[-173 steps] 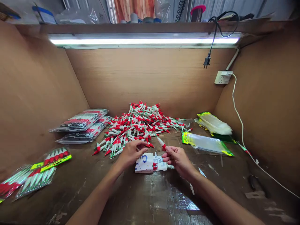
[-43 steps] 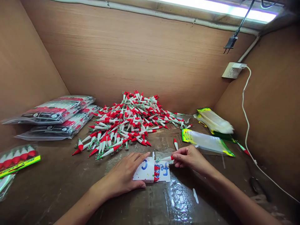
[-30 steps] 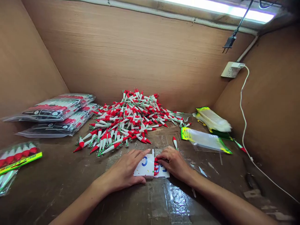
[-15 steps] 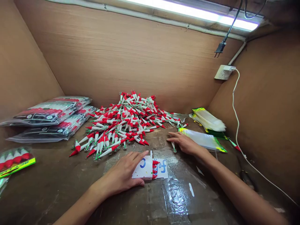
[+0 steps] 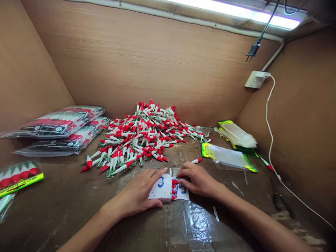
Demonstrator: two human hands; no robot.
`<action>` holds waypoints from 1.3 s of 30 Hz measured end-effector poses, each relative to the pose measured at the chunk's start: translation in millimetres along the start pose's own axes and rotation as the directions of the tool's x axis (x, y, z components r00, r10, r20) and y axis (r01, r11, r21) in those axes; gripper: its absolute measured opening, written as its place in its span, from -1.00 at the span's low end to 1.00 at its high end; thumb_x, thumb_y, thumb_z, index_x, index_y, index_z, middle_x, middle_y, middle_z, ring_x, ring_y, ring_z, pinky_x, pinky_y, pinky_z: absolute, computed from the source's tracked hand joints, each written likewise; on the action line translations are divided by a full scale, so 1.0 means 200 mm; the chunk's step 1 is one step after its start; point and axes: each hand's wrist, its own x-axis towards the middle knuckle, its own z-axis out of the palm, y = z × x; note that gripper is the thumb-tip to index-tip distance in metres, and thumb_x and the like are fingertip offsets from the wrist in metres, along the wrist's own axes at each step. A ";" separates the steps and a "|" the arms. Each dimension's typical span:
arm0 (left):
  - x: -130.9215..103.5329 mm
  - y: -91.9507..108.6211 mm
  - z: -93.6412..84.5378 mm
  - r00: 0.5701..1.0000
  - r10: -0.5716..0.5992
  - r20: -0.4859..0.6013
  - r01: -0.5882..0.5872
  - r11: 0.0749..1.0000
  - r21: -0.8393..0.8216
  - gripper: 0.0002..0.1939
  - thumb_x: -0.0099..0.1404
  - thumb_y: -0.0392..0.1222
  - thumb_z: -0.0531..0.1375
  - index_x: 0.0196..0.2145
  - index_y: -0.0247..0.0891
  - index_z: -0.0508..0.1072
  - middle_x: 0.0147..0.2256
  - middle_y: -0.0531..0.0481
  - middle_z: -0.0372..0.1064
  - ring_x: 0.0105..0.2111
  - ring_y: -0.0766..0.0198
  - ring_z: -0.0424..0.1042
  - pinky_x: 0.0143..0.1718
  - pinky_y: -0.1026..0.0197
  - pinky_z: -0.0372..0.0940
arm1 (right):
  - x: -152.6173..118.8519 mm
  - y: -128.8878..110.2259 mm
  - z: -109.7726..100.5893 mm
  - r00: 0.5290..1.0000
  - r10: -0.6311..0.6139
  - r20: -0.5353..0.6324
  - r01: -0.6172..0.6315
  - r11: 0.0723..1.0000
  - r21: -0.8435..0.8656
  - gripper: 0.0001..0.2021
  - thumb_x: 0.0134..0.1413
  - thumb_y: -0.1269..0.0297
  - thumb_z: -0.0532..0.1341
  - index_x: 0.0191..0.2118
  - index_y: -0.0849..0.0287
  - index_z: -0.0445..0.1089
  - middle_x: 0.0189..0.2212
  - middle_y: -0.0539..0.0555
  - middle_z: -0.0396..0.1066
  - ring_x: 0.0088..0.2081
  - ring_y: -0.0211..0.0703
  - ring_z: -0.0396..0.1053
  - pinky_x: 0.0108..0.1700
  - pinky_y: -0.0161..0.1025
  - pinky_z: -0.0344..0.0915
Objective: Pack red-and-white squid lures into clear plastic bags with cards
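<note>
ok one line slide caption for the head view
Both hands, left and right, press a white card before a pile of red-and-white lures.

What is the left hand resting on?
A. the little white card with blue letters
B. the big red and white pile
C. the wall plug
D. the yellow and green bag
A. The left hand lies flat on the white card, well in front of the pile, while the right hand presses on the card's other side.
</note>
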 end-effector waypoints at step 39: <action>0.00 -0.01 0.00 1.000 0.006 -0.003 -0.006 1.000 -0.030 -0.03 0.21 0.16 0.35 0.41 0.08 -0.05 0.27 -0.13 0.19 0.19 -0.08 0.27 0.19 -0.09 0.19 | -0.03 0.34 -0.07 0.921 0.340 -0.189 -0.383 0.878 -0.287 -0.93 0.27 0.28 0.23 -0.16 0.11 0.42 -0.23 0.08 0.47 -0.17 -0.09 0.41 -0.22 -0.25 0.21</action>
